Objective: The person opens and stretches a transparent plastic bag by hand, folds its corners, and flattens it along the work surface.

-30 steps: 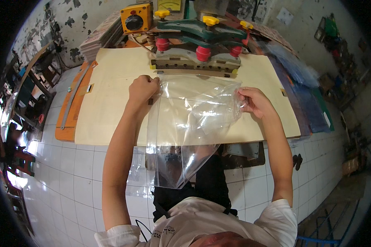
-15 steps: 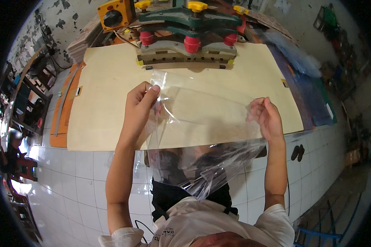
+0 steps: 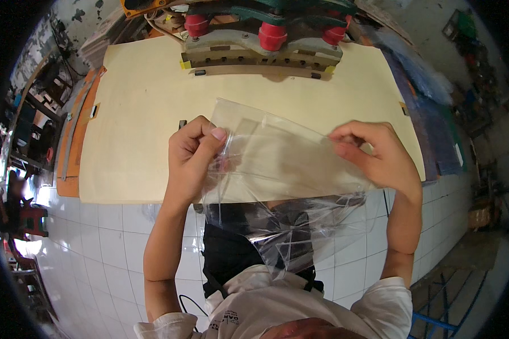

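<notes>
Clear plastic film (image 3: 283, 152) droops between left hand (image 3: 193, 155) and right hand (image 3: 382, 155), its creased lower end spilling past the cream work surface (image 3: 133, 124). Ahead of the fingers looms a green-and-grey machine (image 3: 229, 42); blue sheets (image 3: 435, 141) lie out beyond the right ones. Left thumb clamps down over curled fingers, pinching the film's left edge! Right wrist bends inward, fingers curled at the upper right corner, nearly closed; whether they grip, I can't tell.

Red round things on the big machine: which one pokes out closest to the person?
The middle red cylinder; it sits forward of the left red cylinder and the right red cylinder, lower in the picture.
</notes>
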Demonstrator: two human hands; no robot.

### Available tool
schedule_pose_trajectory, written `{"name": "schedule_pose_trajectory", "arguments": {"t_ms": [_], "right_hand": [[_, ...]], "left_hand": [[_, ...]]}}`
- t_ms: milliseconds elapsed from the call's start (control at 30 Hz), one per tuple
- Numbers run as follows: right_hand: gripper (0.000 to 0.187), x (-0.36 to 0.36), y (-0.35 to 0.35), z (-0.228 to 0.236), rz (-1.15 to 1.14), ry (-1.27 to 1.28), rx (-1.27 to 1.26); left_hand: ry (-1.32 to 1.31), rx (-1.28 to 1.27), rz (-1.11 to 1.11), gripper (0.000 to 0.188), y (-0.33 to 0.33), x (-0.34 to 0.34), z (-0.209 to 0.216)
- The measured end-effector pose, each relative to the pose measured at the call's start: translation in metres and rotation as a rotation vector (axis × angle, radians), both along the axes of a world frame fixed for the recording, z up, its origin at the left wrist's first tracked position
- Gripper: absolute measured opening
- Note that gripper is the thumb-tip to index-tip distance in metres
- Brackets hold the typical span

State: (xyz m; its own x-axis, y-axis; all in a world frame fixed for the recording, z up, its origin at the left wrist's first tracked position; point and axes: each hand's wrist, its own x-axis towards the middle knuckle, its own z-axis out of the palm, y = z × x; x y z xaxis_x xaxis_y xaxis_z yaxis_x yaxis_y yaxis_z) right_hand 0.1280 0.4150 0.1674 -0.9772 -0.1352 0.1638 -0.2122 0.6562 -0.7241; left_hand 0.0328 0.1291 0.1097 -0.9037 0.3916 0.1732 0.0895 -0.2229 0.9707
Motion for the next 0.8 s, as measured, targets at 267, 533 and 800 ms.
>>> {"name": "schedule_pose_trajectory", "arguments": {"t_ms": [267,533,800], "right_hand": [[0.017,-0.038,-0.039,0.02,0.09,-0.101,-0.11],[0.017,-0.035,-0.04,0.012,0.115,0.342,0.145],[0.027,0.035,0.02,0.004,-0.407,0.375,-0.28]], "left_hand": [[0.073,-0.028,-0.016,0.024,0.005,0.004,0.0],[0.108,-0.1,-0.04,0.021,0.005,0.005,0.0],[0.065,-0.035,0.002,0.022,0.004,0.009,0.004]]}}
